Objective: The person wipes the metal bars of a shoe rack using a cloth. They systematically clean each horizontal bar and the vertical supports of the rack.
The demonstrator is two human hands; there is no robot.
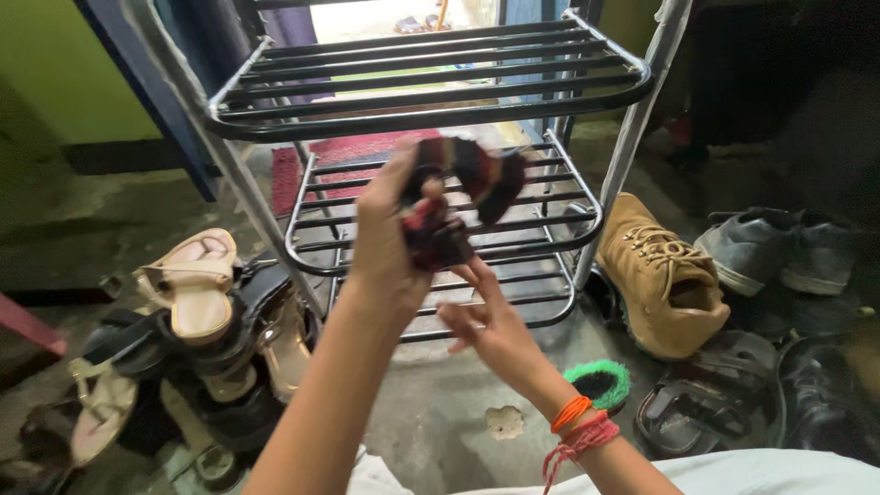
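My left hand (pixel 385 234) is raised in front of a black metal shoe rack (pixel 431 92) and grips a crumpled cloth (pixel 458 202) of dark red and black. The cloth is blurred and bunches over my fingers. Just below it, my right hand (pixel 490 325) has its fingers spread, and one fingertip touches the cloth's lower end. Orange and red threads are tied around my right wrist. The rack has three barred shelves, and no shoes show on them.
Beige sandals (pixel 192 284) and dark shoes are piled on the floor at the left. A tan lace-up boot (pixel 665 275), grey shoes (pixel 779 247) and black sandals (pixel 715 403) lie at the right. A green-bristled brush (pixel 600 380) is near my right wrist.
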